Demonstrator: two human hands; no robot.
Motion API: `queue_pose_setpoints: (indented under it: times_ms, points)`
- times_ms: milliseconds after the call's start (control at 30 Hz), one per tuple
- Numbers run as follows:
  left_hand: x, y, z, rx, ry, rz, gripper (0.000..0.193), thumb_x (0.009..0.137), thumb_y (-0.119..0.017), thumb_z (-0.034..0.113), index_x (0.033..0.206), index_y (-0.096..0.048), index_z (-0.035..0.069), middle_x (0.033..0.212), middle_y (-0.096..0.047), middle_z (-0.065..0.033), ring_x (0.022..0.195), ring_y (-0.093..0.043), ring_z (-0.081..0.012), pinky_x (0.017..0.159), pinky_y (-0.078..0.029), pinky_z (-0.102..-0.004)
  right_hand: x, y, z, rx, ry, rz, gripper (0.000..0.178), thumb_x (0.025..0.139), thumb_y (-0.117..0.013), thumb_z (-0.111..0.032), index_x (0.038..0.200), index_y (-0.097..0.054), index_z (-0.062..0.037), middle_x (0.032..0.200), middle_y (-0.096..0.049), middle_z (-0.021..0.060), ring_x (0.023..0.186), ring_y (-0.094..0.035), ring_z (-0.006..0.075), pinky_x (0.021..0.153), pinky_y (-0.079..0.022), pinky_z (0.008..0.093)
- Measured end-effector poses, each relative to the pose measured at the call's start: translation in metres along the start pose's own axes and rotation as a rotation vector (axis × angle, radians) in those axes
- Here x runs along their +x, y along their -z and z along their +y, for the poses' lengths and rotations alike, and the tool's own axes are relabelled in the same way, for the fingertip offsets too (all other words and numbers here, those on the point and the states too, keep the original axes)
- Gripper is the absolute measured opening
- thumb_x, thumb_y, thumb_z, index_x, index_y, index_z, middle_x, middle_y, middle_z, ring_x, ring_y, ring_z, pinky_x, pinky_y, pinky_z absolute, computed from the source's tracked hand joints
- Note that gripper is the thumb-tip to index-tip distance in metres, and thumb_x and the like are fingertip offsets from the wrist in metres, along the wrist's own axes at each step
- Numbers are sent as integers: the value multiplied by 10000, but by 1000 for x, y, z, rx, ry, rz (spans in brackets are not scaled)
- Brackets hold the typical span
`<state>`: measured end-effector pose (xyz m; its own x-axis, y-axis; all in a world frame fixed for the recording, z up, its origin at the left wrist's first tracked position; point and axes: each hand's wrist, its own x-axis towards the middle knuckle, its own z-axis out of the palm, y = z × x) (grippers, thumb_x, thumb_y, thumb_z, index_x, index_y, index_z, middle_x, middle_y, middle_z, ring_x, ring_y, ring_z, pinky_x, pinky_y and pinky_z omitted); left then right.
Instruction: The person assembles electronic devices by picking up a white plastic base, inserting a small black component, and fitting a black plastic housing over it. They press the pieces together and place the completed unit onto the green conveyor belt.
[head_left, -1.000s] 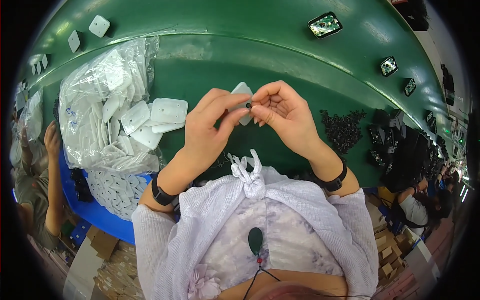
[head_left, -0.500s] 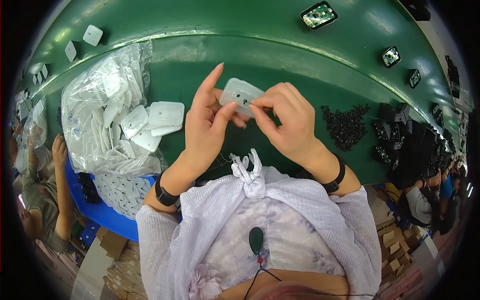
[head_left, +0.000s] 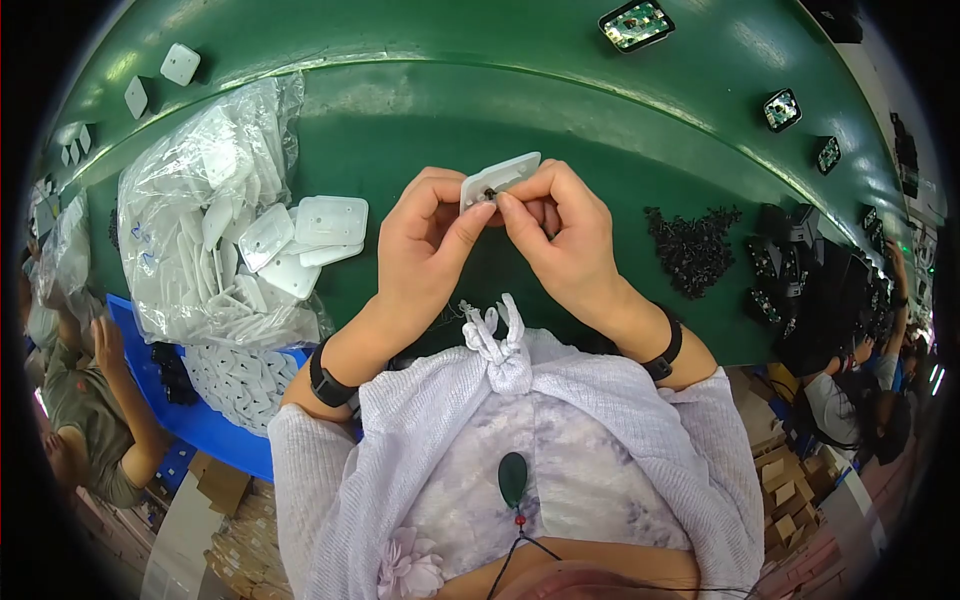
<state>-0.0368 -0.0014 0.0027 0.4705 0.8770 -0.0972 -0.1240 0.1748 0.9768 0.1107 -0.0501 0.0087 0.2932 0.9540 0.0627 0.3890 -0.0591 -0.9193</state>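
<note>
Between my two hands a white plastic cover (head_left: pixel 508 174) is held tilted on edge above the green table. My left hand (head_left: pixel 428 232) grips its left end, the thumb near the lower edge. The fingers of my right hand (head_left: pixel 560 222) close on its right side. A small black part (head_left: pixel 489 193) sits at the cover's face, where both thumb tips meet; how it is seated is hidden by the thumbs. To the right lies a heap of small black parts (head_left: pixel 692 250). More white covers (head_left: pixel 331 221) are stacked to the left.
A clear plastic bag (head_left: pixel 150 200) full of white covers lies at left, above a blue bin (head_left: pixel 225 448) with small white pieces. Black housings (head_left: pixel 790 262) pile up at right. Open cases with circuit boards (head_left: pixel 636 26) stand along the far strip. Other people sit at both sides.
The cover has been tipped up from facing me to nearly edge-on. My left fingers have curled in around it, and both thumbs have come together at the small black part.
</note>
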Motion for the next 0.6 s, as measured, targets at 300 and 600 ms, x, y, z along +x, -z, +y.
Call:
queue_pose_setpoints:
  times_ms: [300, 600]
  points:
    - [0, 3, -1, -61, -3, -13, 51, 919, -588, -2, 939, -554, -34, 938, -555, -66, 807, -631, -141, 727, -533, -238, -5, 7, 5, 37, 14, -90, 135, 837, -705, -46, 890, -583, -28, 815, -527, -7, 625, -407, 34, 532, -312, 188]
    - [-3, 4, 2, -59, 65, -91, 64, 932, -572, 9, 972, -558, -39, 959, -590, -95, 854, -662, -171, 762, -559, -270, 0, 20, 6, 282, -170, -237, 202, 823, -730, -85, 896, -545, -45, 890, -502, -7, 743, -450, 54, 609, -352, 203]
